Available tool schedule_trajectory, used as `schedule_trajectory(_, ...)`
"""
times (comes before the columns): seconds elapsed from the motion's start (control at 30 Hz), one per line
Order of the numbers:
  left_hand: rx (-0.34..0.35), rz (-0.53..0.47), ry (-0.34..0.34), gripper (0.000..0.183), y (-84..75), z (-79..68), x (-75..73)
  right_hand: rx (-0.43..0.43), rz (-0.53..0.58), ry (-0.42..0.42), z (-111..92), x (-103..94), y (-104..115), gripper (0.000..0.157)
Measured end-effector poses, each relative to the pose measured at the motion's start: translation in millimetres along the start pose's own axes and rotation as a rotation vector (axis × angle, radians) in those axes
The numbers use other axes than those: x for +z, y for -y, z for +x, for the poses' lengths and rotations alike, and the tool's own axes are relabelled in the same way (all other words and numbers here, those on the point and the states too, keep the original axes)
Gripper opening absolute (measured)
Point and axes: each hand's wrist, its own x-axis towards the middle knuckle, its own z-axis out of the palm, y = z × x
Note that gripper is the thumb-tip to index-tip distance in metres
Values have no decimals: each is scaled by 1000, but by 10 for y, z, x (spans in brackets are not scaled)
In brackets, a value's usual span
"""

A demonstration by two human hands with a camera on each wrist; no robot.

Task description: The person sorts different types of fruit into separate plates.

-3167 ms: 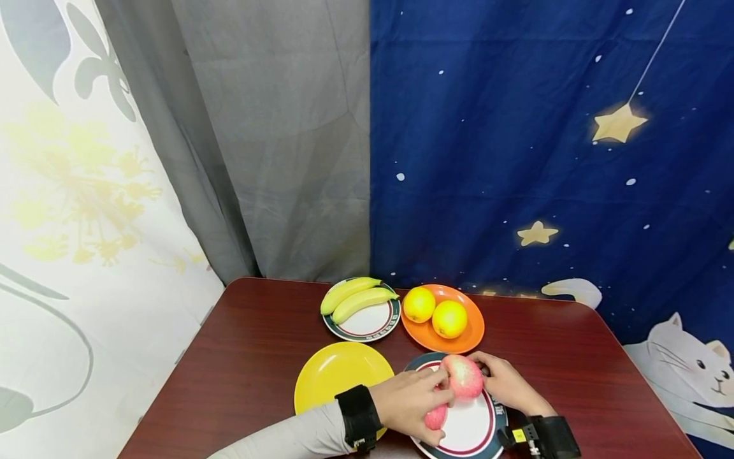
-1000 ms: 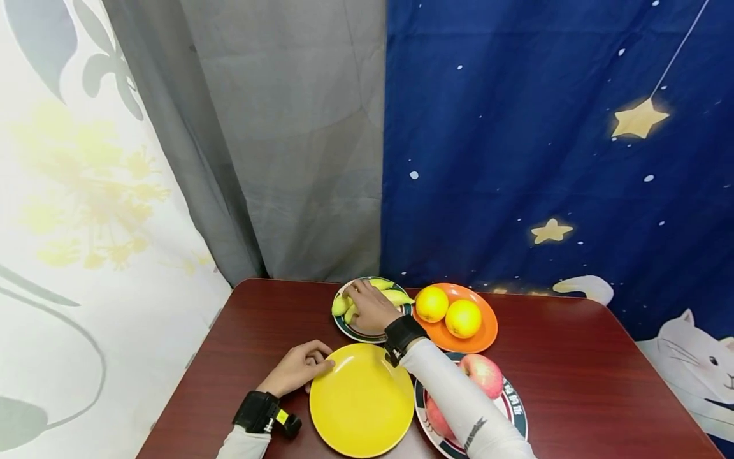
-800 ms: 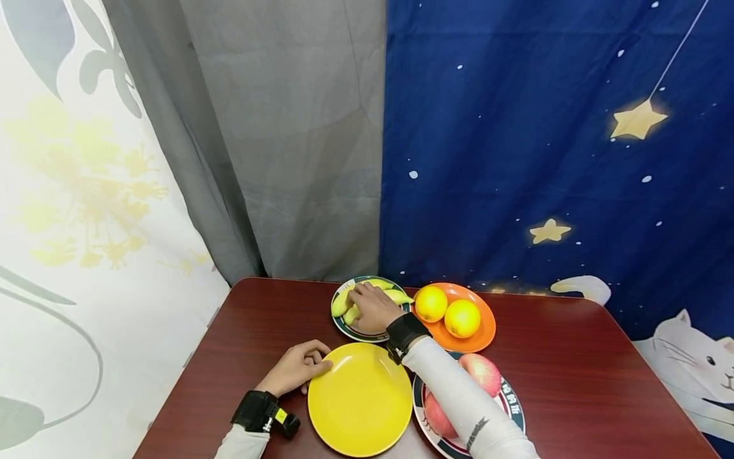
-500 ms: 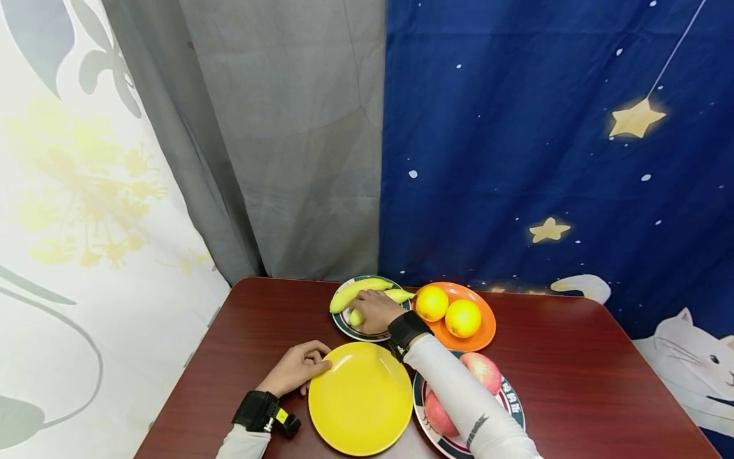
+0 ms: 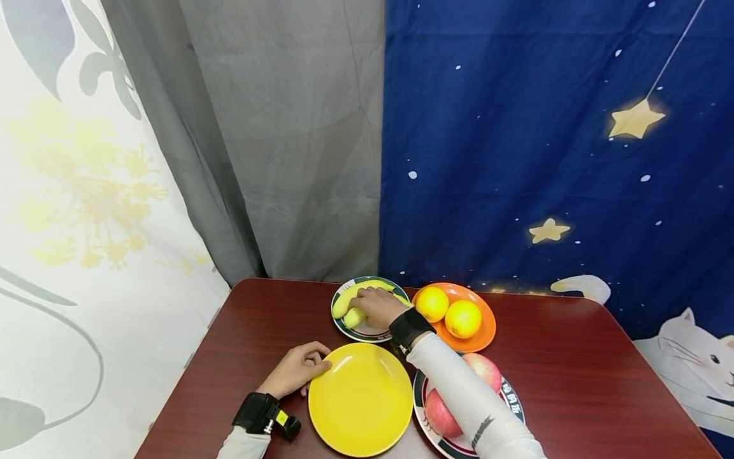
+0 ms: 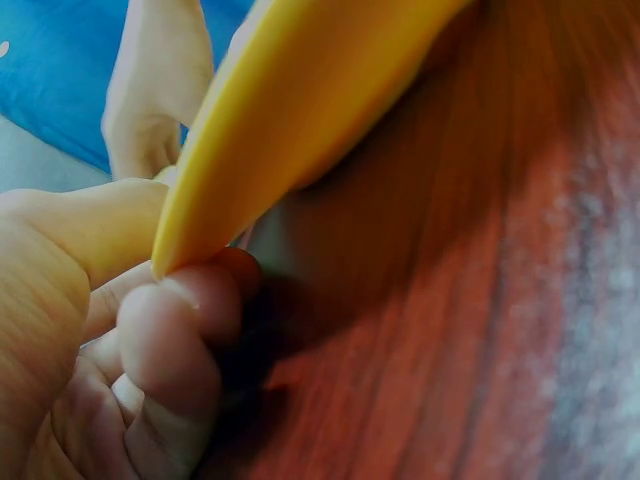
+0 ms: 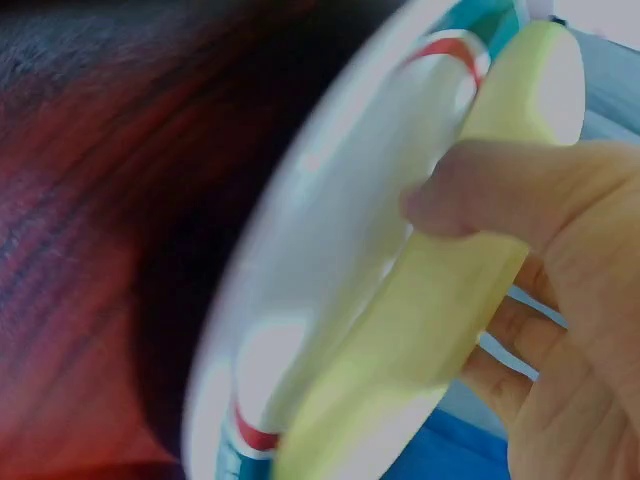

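Observation:
My right hand [image 5: 378,308] holds the nearer banana [image 5: 355,317] on the green-rimmed white plate [image 5: 373,337] at the back. In the right wrist view, the thumb lies across that banana [image 7: 400,330] and the fingers wrap its other side. A second banana [image 5: 344,301] lies behind it on the same plate. At the front left, my left hand [image 5: 295,370] pinches the left rim of the yellow plate [image 5: 360,408]. The left wrist view shows the plate's edge [image 6: 290,120] between thumb and fingertips, raised over the wood. Nothing lies on the yellow plate.
An orange plate [image 5: 486,331] with two oranges [image 5: 463,318] stands right of the bananas. Two apples [image 5: 443,413] lie on a patterned plate [image 5: 516,408] at the front right, partly under my right sleeve. Curtains [image 5: 298,191] hang behind the brown table [image 5: 585,382].
Both hands have left the apples, which lie on their plate. My left hand went to the yellow plate, my right to the bananas. Lately the bananas shifted slightly under my right hand.

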Motion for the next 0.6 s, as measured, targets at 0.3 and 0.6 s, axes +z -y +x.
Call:
schedule_trajectory(0.3,-35,57,58,35,0,-8,-28,-189,27,-168,-213,-417,337,42)
schedule_trajectory(0.6,70,58,57,25,24,-36,-35,-415,58,-150,-662,-435,946,45)
